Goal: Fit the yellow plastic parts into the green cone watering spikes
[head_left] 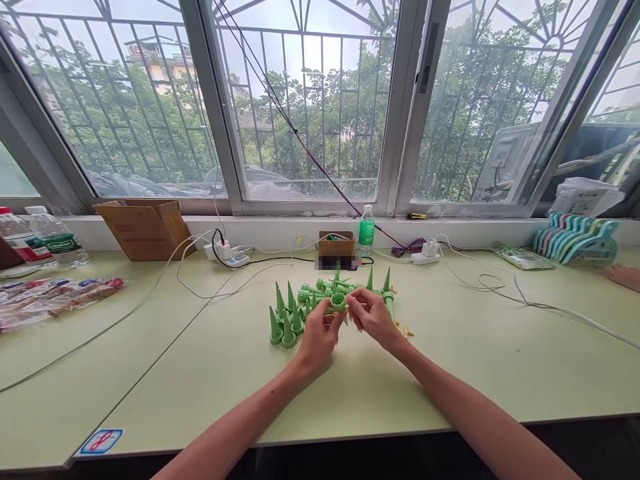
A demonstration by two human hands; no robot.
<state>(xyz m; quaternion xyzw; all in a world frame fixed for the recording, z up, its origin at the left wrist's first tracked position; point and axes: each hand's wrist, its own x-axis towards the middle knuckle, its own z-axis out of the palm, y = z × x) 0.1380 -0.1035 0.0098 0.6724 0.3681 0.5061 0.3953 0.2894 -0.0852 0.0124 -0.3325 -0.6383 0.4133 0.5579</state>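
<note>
My left hand point(320, 331) grips a green plastic watering spike point(339, 301), its round, hollow cap end tilted up towards me. Close against the cap's right side, my right hand point(374, 319) is closed in a pinch; what sits between its fingertips is too small to make out. Several green cone-shaped spikes point(288, 331) stand point up to the left of my hands. Behind them lies a pile of more green spikes point(310, 293), partly hidden by my hands. Small yellow valve pieces point(408, 331) lie to the right of my right wrist.
A small brown box point(336, 245) and a green-labelled bottle point(367, 230) stand behind the pile. White cables point(493, 287) cross the table. A cardboard box point(143, 230) and wrapped packets point(60, 297) are left; hangers point(575, 240) and another person's hand point(625, 275) are right.
</note>
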